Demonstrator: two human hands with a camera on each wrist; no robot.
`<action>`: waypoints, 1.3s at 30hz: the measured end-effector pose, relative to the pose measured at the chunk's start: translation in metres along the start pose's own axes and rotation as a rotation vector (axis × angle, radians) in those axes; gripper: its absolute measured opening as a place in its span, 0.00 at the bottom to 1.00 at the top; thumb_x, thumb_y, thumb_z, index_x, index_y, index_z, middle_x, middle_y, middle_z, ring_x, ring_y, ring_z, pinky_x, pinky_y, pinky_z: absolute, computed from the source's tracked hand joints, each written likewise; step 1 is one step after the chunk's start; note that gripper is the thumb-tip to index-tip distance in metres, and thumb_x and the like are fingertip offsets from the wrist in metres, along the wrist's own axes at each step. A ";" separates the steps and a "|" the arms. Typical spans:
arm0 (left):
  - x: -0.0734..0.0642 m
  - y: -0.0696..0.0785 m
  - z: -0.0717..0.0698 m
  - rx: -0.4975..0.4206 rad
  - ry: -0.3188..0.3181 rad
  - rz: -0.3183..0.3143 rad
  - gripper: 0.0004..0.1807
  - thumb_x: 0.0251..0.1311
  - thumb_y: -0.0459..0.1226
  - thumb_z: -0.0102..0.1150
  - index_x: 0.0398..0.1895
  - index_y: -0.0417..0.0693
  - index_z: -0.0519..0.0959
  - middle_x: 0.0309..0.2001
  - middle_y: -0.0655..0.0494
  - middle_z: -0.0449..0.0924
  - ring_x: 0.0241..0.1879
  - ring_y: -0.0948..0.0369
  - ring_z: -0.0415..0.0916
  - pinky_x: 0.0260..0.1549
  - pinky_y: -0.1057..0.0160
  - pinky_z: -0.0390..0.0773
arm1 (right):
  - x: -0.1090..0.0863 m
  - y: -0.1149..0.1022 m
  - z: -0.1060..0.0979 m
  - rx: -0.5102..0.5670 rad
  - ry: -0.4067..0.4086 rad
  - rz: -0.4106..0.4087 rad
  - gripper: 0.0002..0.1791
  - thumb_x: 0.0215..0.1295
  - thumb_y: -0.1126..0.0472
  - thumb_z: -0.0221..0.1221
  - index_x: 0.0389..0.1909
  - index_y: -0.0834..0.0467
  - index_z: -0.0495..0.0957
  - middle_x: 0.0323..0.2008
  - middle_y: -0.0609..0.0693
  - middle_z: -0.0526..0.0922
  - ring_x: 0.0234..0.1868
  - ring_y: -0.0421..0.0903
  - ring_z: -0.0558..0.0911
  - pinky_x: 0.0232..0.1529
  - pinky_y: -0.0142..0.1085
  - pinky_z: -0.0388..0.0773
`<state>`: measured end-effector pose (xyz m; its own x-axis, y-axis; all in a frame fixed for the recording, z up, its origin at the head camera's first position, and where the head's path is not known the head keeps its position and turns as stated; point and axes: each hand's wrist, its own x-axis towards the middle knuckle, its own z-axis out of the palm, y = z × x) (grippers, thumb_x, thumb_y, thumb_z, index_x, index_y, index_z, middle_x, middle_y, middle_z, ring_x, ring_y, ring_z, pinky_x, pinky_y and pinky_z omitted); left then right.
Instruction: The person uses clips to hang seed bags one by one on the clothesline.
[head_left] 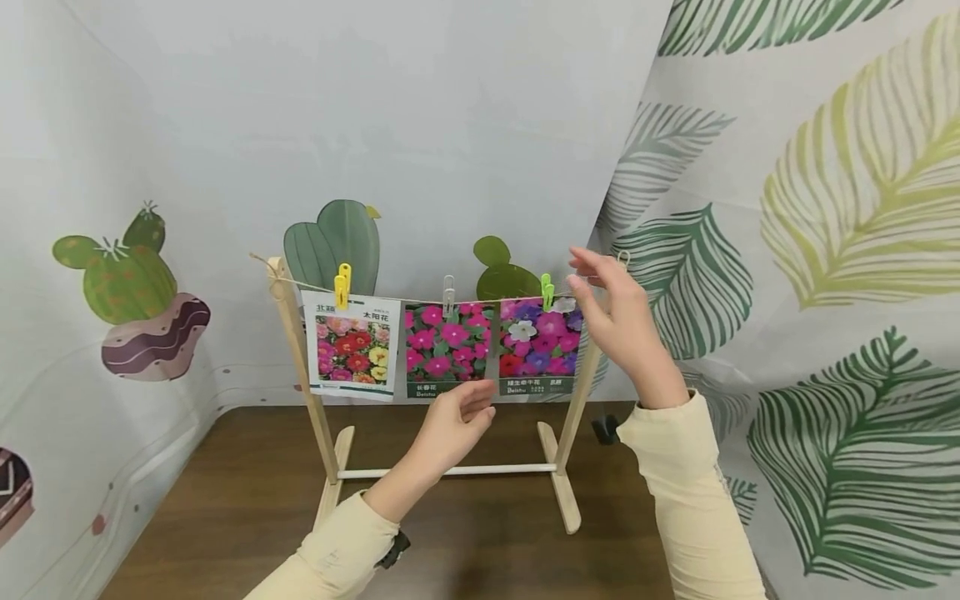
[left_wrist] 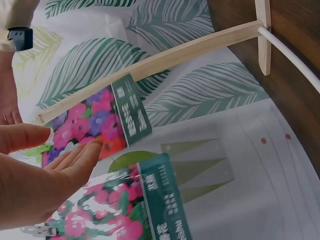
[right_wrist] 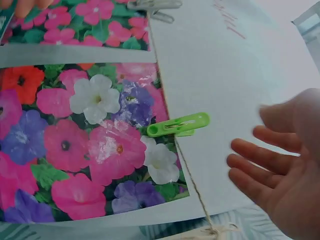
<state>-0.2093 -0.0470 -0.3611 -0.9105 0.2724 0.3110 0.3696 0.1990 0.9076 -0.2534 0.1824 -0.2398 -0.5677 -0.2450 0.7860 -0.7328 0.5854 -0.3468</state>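
Observation:
Three flower seed packets hang in a row from a string [head_left: 472,301] on a wooden stand. A yellow clothespin [head_left: 342,287] clips the left packet [head_left: 351,348], a clear clothespin [head_left: 448,296] the middle packet [head_left: 448,342]. The right packet [right_wrist: 95,145], with petunia-like blooms, hangs from a green clothespin [right_wrist: 179,125]. My right hand [head_left: 617,321] is just right of that green clothespin, fingers loosely apart and holding nothing. In front of the lower edges of the middle and right packets is my left hand [head_left: 453,425], its fingers relaxed and nothing in its grasp.
The stand has two wooden posts [head_left: 306,375], flat feet [head_left: 559,479] and a white crossbar [head_left: 498,470] low between them. It stands on a dark brown wooden table [head_left: 480,550]. Behind hang a white cloth with printed cacti [head_left: 131,283] and a leaf-patterned cloth [head_left: 847,400].

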 end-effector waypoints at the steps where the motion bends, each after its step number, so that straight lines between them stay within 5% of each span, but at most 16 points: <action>1: -0.003 0.000 -0.002 0.013 0.002 0.003 0.21 0.66 0.30 0.54 0.61 0.33 0.71 0.58 0.38 0.75 0.58 0.48 0.73 0.54 0.56 0.75 | -0.004 -0.001 -0.001 0.010 0.049 -0.015 0.21 0.71 0.67 0.53 0.63 0.63 0.70 0.52 0.60 0.78 0.53 0.54 0.76 0.56 0.48 0.71; 7: -0.021 0.000 -0.020 0.100 0.081 0.056 0.18 0.64 0.28 0.56 0.57 0.40 0.75 0.53 0.45 0.79 0.50 0.54 0.78 0.49 0.57 0.78 | -0.030 -0.013 -0.005 0.055 0.242 -0.073 0.20 0.69 0.70 0.52 0.61 0.62 0.72 0.50 0.56 0.81 0.52 0.50 0.78 0.56 0.39 0.72; 17: -0.047 0.004 -0.053 0.325 0.342 0.245 0.15 0.60 0.25 0.58 0.50 0.40 0.77 0.39 0.54 0.82 0.39 0.61 0.79 0.40 0.66 0.79 | -0.075 -0.017 -0.005 0.024 0.316 -0.077 0.17 0.72 0.66 0.50 0.59 0.64 0.74 0.49 0.58 0.81 0.54 0.44 0.76 0.56 0.28 0.68; 21: -0.056 0.003 -0.063 0.428 0.459 0.343 0.14 0.58 0.23 0.59 0.47 0.38 0.78 0.38 0.54 0.82 0.38 0.62 0.78 0.39 0.75 0.75 | -0.090 -0.016 -0.004 -0.011 0.349 -0.081 0.17 0.73 0.65 0.50 0.57 0.67 0.75 0.49 0.60 0.81 0.54 0.43 0.76 0.56 0.28 0.68; 26: -0.066 -0.003 -0.068 0.537 0.556 0.394 0.14 0.58 0.23 0.59 0.47 0.40 0.79 0.40 0.54 0.80 0.39 0.62 0.77 0.42 0.80 0.69 | -0.106 -0.022 -0.003 -0.036 0.400 -0.110 0.16 0.73 0.64 0.49 0.52 0.71 0.76 0.47 0.65 0.81 0.55 0.44 0.76 0.59 0.29 0.67; 32: -0.073 -0.019 -0.073 0.634 0.647 0.514 0.15 0.54 0.20 0.59 0.45 0.37 0.79 0.42 0.50 0.80 0.43 0.55 0.76 0.44 0.68 0.72 | -0.119 -0.028 0.009 -0.023 0.466 -0.179 0.19 0.73 0.60 0.50 0.46 0.75 0.77 0.42 0.70 0.80 0.51 0.50 0.78 0.58 0.30 0.68; 36: -0.075 -0.030 -0.074 0.653 0.672 0.558 0.10 0.63 0.29 0.53 0.45 0.36 0.79 0.40 0.47 0.79 0.43 0.51 0.74 0.45 0.60 0.68 | -0.127 -0.021 0.024 -0.015 0.498 -0.212 0.20 0.73 0.59 0.50 0.43 0.76 0.78 0.40 0.70 0.80 0.46 0.59 0.78 0.58 0.32 0.69; 39: -0.076 -0.038 -0.073 0.687 0.675 0.588 0.16 0.71 0.39 0.46 0.45 0.35 0.78 0.40 0.45 0.79 0.42 0.49 0.74 0.43 0.55 0.66 | -0.136 -0.017 0.034 -0.009 0.486 -0.208 0.19 0.73 0.61 0.50 0.43 0.76 0.77 0.39 0.70 0.80 0.44 0.60 0.77 0.58 0.32 0.69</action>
<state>-0.1674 -0.1443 -0.3988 -0.3978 -0.0287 0.9170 0.6079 0.7404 0.2868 -0.1766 0.1792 -0.3578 -0.1696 0.0290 0.9851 -0.8071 0.5695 -0.1557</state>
